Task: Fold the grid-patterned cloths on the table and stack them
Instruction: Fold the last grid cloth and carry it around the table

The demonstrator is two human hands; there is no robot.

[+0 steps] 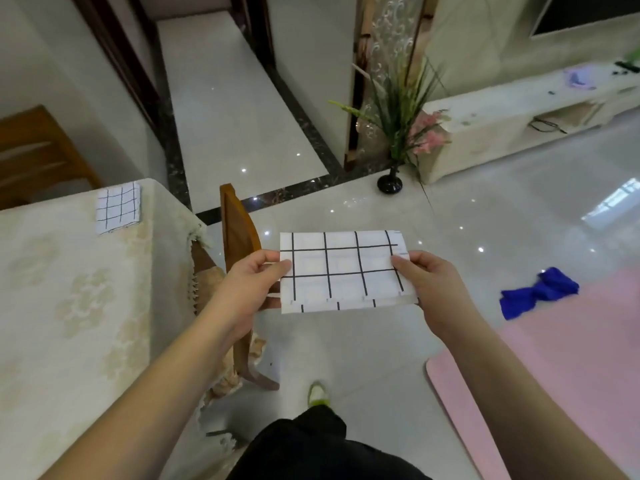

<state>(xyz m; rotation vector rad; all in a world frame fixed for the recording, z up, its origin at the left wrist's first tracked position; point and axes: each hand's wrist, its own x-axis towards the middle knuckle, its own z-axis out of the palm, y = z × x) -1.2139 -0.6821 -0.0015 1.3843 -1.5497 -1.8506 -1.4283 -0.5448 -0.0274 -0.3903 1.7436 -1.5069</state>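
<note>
While both hands, left hand [254, 282] and right hand [427, 284], pinch the folded cloth [344, 271] taut in mid-air, align edges, then carry it onto the stacked cloth [118, 208] on the bench [69, 306].

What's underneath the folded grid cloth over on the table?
The folded grid cloth lies on the cream tablecloth. Whether another cloth sits beneath it cannot be seen.

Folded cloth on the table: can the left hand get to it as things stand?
Probably not yet: the left hand grips the held cloth with the right hand. The path to the folded cloth looks clear.
</note>
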